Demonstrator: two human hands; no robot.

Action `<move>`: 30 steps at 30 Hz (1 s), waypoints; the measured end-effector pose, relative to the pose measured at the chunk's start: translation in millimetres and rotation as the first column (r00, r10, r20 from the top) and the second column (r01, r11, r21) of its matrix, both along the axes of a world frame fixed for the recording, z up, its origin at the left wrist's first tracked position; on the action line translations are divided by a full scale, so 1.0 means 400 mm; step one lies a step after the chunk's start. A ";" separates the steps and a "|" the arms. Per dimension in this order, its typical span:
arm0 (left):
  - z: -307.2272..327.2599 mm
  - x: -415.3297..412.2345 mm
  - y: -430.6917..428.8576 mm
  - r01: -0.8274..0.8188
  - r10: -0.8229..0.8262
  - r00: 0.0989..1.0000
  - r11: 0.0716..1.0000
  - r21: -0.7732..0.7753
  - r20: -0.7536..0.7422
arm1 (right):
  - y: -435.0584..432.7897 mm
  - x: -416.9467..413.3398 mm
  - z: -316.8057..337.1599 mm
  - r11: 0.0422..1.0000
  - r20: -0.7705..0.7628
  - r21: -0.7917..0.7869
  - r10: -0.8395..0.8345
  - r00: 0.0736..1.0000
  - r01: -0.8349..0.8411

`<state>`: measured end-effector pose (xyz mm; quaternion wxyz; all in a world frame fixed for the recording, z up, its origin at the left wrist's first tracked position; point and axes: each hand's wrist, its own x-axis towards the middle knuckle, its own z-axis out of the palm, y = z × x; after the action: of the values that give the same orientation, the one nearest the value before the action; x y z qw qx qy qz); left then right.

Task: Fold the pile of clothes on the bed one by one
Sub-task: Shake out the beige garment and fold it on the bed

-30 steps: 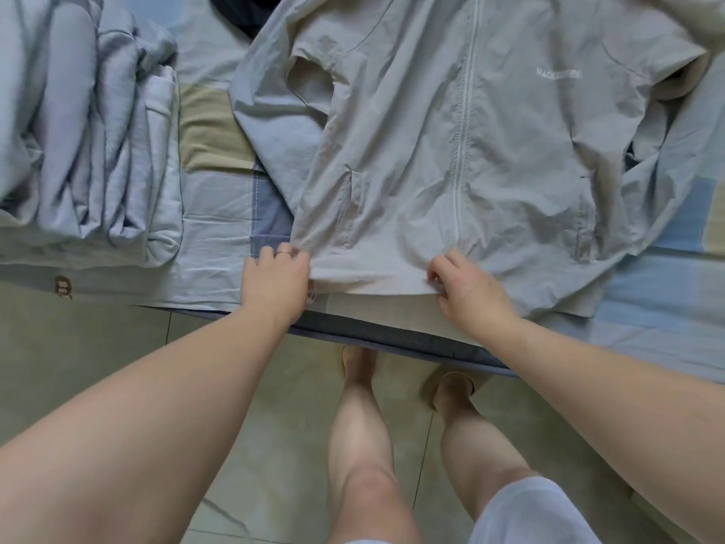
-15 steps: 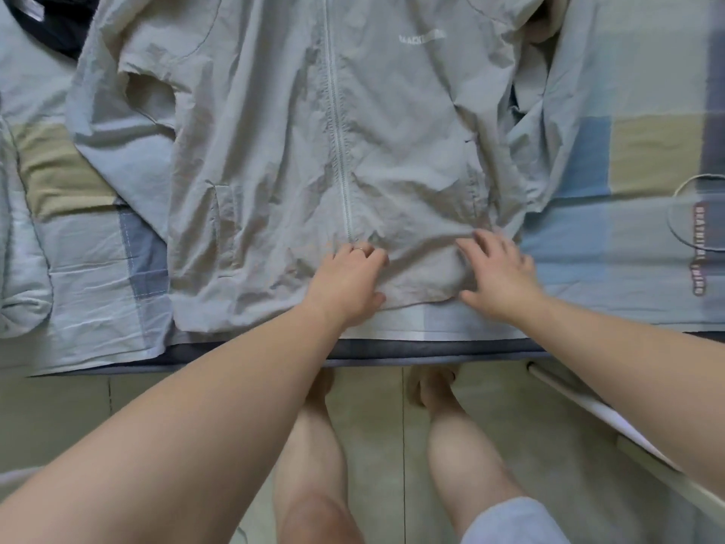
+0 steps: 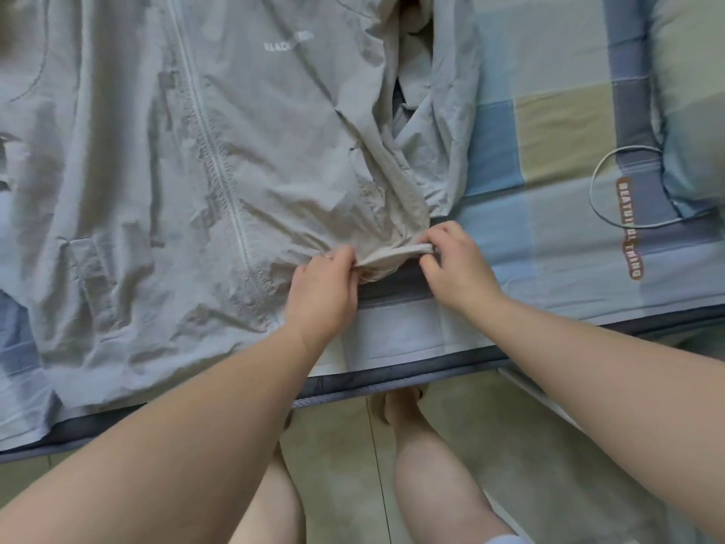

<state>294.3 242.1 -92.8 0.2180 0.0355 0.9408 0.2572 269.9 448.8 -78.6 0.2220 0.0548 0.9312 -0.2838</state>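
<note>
Bottom of frame: tiled floor (image 3: 451, 445), person standing at the bed (image 3: 392, 373) edge.
Centre: both hands on the jacket (image 3: 274, 131) hem (image 3: 392, 255), at its lower corner on the picture-right side.
- left hand (image 3: 321, 296): grip closed, pinching the hem
- right hand (image 3: 461, 268): grip closed, pinching the same hem just to the right

The hem is bunched and lifted slightly off the sheet between them.

The jacket fills the centre and left of the frame. It lies front up, with the zip (image 3: 214, 151) closed and running up toward the top left. The body is wrinkled and not folded anywhere. Its sleeve (image 3: 439, 111), top centre, is crumpled beside the body.

Right side: cable (image 3: 596, 190) loop on the sheet. Pillow (image 3: 698, 92) in the upper right.

Progress, my read: this jacket is at the lay-flat stage, so squaring the hem comes first. Sleeves in and body folds are all still to do. No pile or folded stack is in frame, so I can't tell how many items are done or left.
</note>
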 end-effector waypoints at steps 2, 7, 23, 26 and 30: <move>0.029 -0.018 -0.008 -0.098 0.093 0.994 0.991 0.093 0.051 | 0.005 -0.002 0.039 0.978 -0.029 -0.138 -0.160 0.987 0.155; 0.109 -0.074 -0.028 0.049 -0.049 0.999 0.998 0.045 -0.011 | 0.019 -0.010 0.110 0.912 -0.050 -0.248 -0.349 0.936 0.327; 0.148 -0.072 -0.026 -0.052 0.052 0.994 0.999 -0.006 -0.092 | 0.019 0.015 0.143 0.970 0.138 -0.222 -0.066 0.988 0.096; 0.175 -0.072 -0.022 -0.067 0.071 0.994 0.996 0.060 -0.083 | -0.048 0.041 0.149 0.969 0.190 -0.193 0.191 0.963 -0.154; 0.207 -0.090 -0.022 -0.087 0.096 0.994 0.984 0.152 -0.048 | -0.122 0.042 0.143 0.996 0.049 -0.067 0.067 0.997 -0.064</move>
<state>258.3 233.2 -10.0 0.1768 0.0155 0.9250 0.3360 286.9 399.8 -21.3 0.2567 0.0242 0.9167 -0.3051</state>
